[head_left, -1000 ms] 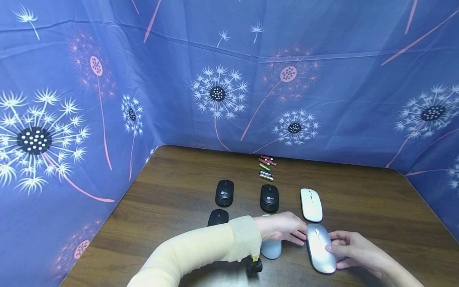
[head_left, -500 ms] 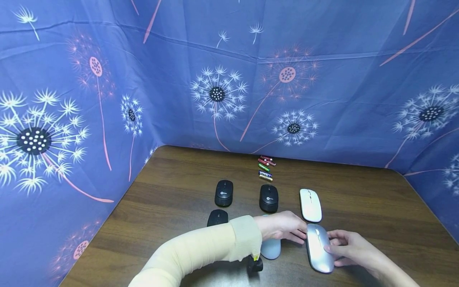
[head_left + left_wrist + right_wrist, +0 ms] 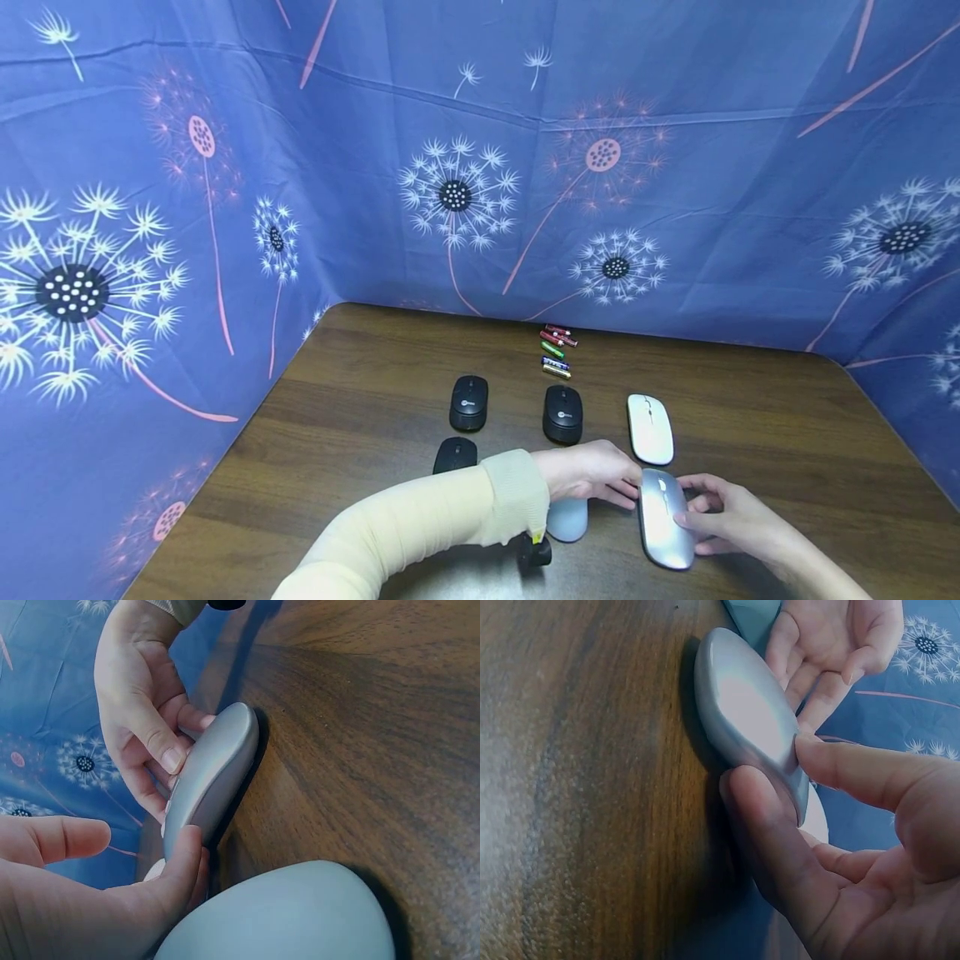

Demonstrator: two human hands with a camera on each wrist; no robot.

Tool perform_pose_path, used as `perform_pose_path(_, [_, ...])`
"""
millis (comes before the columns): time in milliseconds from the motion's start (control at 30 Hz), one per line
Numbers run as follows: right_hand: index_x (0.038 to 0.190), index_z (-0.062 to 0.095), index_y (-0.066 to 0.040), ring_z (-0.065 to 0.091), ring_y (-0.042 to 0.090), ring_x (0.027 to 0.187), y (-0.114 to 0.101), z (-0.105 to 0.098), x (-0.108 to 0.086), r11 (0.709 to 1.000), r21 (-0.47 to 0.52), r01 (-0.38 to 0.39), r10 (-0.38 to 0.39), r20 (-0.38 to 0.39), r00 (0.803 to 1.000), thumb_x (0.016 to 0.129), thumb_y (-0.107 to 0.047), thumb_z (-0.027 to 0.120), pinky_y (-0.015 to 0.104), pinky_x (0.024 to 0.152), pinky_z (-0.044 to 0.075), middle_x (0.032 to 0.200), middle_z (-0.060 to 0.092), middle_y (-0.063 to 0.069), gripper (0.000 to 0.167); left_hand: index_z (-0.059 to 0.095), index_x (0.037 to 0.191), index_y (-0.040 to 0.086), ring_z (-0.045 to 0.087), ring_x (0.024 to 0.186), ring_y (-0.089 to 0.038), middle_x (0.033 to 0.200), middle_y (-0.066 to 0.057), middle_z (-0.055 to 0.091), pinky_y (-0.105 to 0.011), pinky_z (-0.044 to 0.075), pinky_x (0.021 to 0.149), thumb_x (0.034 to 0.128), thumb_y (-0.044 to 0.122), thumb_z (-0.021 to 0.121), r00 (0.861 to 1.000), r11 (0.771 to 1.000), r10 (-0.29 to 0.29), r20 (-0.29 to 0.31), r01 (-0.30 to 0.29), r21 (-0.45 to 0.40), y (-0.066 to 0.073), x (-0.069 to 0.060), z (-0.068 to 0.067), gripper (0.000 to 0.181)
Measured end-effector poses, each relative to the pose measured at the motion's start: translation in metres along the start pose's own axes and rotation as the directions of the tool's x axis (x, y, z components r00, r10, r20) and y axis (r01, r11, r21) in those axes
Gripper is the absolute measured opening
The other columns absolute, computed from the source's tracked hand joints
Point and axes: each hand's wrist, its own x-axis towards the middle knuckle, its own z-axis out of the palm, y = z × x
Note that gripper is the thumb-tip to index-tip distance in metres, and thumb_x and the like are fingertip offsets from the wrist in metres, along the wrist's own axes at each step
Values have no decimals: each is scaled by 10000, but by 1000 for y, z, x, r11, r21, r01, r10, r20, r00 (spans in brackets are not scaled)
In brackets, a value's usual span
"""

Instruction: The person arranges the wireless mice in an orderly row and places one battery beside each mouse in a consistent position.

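Note:
A silver computer mouse (image 3: 666, 518) lies on the wooden table at the front right. My right hand (image 3: 731, 518) holds its right edge, thumb on the upper side and fingers along the side. At the other edge, near the front end, the fingers of my left hand (image 3: 596, 475) touch the mouse without curling round it; the left wrist view shows a fingertip (image 3: 187, 841) against it. Partly hidden below my left forearm is a pale blue-grey mouse (image 3: 567, 522). Just beyond the silver one lies a white mouse (image 3: 650, 429).
Two black mice stand farther back, one left (image 3: 469, 403) and one centre (image 3: 563, 414). Another black mouse (image 3: 455, 454) is partly covered by my left sleeve (image 3: 427, 512). Several small batteries (image 3: 555, 350) lie near the patterned blue cloth (image 3: 480, 167) behind the table (image 3: 360, 392).
The silver mouse has shifted slightly to the left, and my right hand has moved left with it. My left hand has stayed nearly still.

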Motion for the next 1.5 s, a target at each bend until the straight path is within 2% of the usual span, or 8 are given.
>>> perform_pose_path(267, [1339, 259, 165, 586, 198, 760, -3, 1, 1, 1000, -10, -17, 17, -12, 1000, 854, -182, 694, 349, 644, 576, 940, 540, 96, 738, 578, 888, -63, 575, 778, -213, 809, -99, 549, -425, 519, 890, 813, -83, 493, 1000, 1000, -3, 21, 2, 2, 0, -2, -1, 115])
perform_pose_path(533, [1326, 241, 200, 604, 182, 720, -3, 1, 1, 1000, -17, -6, 6, 2, 1000, 867, -167, 675, 353, 618, 575, 916, 548, 75, 731, 587, 949, -99, 572, 767, -200, 800, -90, 553, -405, 518, 892, 812, -76, 485, 999, 1000, 6, 46, -7, 13, 0, -4, -6, 172])
perform_pose_path(767, [1313, 196, 250, 618, 183, 749, -9, -8, 0, 999, -33, 34, -32, 59, 998, 926, -151, 592, 360, 631, 574, 908, 592, 72, 684, 530, 788, 5, 609, 859, -225, 780, -66, 534, -386, 516, 898, 864, -45, 486, 997, 999, 35, 69, -37, 23, 8, -11, -15, 101])
perform_pose_path(867, [1311, 189, 260, 623, 178, 776, -16, -14, -2, 998, -49, 47, -44, 68, 997, 950, -162, 554, 359, 653, 574, 926, 598, 85, 664, 556, 894, -45, 616, 988, -298, 850, -106, 563, -400, 499, 927, 898, -15, 480, 995, 999, 42, 86, -44, 24, 14, -18, -21, 82])
perform_pose_path(1000, [1316, 235, 247, 628, 202, 820, -27, -18, -5, 996, -73, 60, -57, 39, 998, 965, -178, 526, 356, 685, 574, 969, 597, 121, 623, 483, 1186, -150, 546, 1151, -379, 1108, -240, 579, -436, 452, 987, 945, 14, 464, 993, 999, 44, 112, -46, 12, 26, -28, -30, 292])
perform_pose_path(1067, [1320, 255, 236, 628, 208, 838, -34, -19, -4, 994, -81, 71, -69, 27, 997, 973, -183, 510, 351, 700, 572, 995, 594, 131, 601, 429, 1266, -158, 525, 1183, -382, 1214, -289, 537, -441, 432, 1008, 962, 26, 451, 991, 998, 52, 125, -55, 17, 32, -32, -36, 356])
perform_pose_path(1267, [1318, 284, 228, 645, 213, 895, -53, -18, 2, 988, -41, 150, -148, 47, 988, 986, -167, 483, 345, 756, 562, 1057, 612, 156, 553, 378, 1333, -143, 488, 1234, -370, 1276, -274, 517, -421, 414, 1031, 986, 66, 426, 987, 994, 86, 137, -94, 51, 47, -38, -57, 408])
perform_pose_path(1500, [1359, 281, 184, 635, 157, 1037, -78, -13, 18, 975, 59, 215, -216, 12, 976, 998, -183, 468, 272, 884, 516, 1165, 595, 173, 548, 392, 1346, -115, 461, 1269, -347, 1323, -245, 503, -407, 399, 1047, 1001, 82, 403, 988, 981, 127, 87, -138, 132, 60, -42, -85, 398])
